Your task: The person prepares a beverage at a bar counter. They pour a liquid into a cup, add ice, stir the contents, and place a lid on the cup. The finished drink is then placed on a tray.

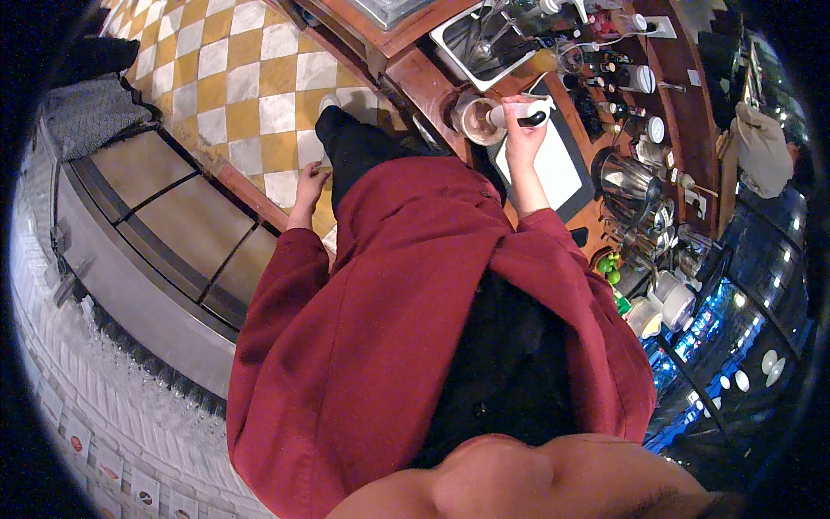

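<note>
My right hand [521,128] is closed around a white handheld mixer [519,112] with a black button, held sideways. Its tip reaches into a round metal cup [474,121] of pale brown liquid at the edge of the wooden counter [432,82]. A white mat on a dark tray [549,169] lies just beside the hand. My left hand [309,183] hangs at my side over the yellow-and-white checkered floor [233,78], holding nothing, fingers loosely curled. My red coat [389,329] fills the middle of the view.
A steel sink [480,43] sits beyond the cup. Small bottles and jars [618,82], a glass jug [627,182] and white cups [666,303] crowd the counter to the right. A low steel cabinet [147,233] stands on my left.
</note>
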Demonstrator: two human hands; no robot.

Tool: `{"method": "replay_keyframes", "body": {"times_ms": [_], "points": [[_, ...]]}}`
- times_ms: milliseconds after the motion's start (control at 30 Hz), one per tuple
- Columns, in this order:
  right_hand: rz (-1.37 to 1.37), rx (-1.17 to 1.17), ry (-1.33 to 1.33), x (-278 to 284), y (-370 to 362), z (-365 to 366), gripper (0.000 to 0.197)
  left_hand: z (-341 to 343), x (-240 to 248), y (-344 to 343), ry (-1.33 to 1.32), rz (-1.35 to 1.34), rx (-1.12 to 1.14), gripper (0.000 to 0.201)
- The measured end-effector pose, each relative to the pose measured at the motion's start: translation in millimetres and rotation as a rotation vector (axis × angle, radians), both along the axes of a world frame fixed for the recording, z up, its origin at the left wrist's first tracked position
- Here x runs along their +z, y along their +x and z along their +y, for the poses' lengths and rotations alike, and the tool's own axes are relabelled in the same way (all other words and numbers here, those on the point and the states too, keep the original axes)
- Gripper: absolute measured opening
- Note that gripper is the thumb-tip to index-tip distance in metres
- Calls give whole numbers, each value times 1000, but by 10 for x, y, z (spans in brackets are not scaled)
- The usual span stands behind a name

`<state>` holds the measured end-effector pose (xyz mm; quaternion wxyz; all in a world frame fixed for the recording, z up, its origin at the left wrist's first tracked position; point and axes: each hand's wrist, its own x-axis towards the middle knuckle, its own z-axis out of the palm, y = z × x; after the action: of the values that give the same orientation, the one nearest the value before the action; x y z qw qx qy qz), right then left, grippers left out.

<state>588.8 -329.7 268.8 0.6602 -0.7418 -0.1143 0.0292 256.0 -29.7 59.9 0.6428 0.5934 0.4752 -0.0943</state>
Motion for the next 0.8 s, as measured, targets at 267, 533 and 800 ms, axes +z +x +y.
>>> {"method": "replay_keyframes", "body": {"times_ms": [267, 533, 800], "points": [[-5, -17, 40, -93, 10, -16, 31, 0, 41, -25, 24, 11, -13, 50], [0, -11, 78, -86, -8, -1, 28, 7, 33, -38, 38, 15, -20, 49], [-2, -8, 54, -102, -2, 1, 34, 11, -2, -81, 42, 30, -9, 51]]}}
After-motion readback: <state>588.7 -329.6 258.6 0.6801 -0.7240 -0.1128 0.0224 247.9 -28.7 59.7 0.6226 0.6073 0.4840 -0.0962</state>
